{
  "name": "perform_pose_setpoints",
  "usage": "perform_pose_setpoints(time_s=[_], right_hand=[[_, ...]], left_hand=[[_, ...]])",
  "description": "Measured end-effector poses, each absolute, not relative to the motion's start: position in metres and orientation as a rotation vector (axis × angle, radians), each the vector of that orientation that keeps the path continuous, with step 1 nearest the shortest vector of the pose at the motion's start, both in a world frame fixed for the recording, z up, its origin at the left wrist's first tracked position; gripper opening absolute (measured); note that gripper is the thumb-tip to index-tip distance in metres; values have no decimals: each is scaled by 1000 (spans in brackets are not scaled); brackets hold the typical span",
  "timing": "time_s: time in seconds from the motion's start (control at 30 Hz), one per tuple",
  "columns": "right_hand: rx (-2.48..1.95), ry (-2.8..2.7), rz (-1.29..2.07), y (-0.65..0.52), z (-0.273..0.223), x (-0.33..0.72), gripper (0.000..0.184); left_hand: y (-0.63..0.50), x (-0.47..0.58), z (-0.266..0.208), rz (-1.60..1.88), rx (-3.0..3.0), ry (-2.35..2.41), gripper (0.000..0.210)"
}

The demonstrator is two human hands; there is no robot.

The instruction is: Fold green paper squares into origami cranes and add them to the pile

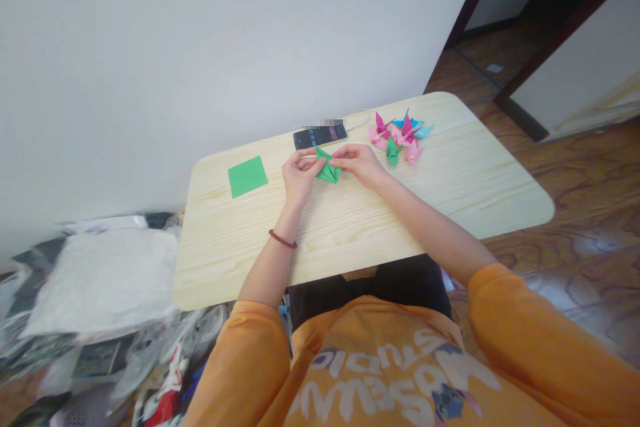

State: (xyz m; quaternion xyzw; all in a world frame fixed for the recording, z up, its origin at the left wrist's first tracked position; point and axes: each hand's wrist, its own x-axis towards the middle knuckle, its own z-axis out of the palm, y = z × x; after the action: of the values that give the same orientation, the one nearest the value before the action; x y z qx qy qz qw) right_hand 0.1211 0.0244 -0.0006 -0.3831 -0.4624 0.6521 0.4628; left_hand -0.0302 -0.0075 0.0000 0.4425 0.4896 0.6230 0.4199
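A partly folded piece of green origami paper (329, 172) is held between both hands above the middle of the table. My left hand (299, 173) pinches its left edge, thumb on top. On the other side, my right hand (361, 163) grips the paper's right edge between thumb and fingers. Creases and a pointed upper corner show on the paper; its underside is hidden. Left of my hands lies a flat green paper square (247, 177). Several folded paper cranes in pink, magenta and blue (407, 130) are grouped to the right, with a green crane (393, 151) at their front.
A phone (320, 136) with a lit screen lies just beyond my hands, a white cable (361, 123) running from it. The pale wooden table (450, 180) has rounded corners and stands by a white wall. Bags and clutter (105, 280) are on the left.
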Motion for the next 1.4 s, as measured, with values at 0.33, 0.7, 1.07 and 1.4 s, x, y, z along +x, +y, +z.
perform_pose_setpoints(time_s=[0.33, 0.7, 1.07, 1.4], right_hand=[[-929, -1066, 1651, 24, 1, 122, 40], [-914, -948, 2019, 14, 12, 121, 29], [-968, -1028, 1895, 15, 13, 122, 32], [-988, -1091, 1923, 14, 8, 120, 33]], left_hand=[[-8, -30, -1, 1552, 1148, 1169, 41], [-6, -29, -4, 1760, 1115, 1196, 33], [-7, -26, -4, 1677, 1109, 1130, 44], [-5, -24, -9, 1769, 1039, 1146, 39]])
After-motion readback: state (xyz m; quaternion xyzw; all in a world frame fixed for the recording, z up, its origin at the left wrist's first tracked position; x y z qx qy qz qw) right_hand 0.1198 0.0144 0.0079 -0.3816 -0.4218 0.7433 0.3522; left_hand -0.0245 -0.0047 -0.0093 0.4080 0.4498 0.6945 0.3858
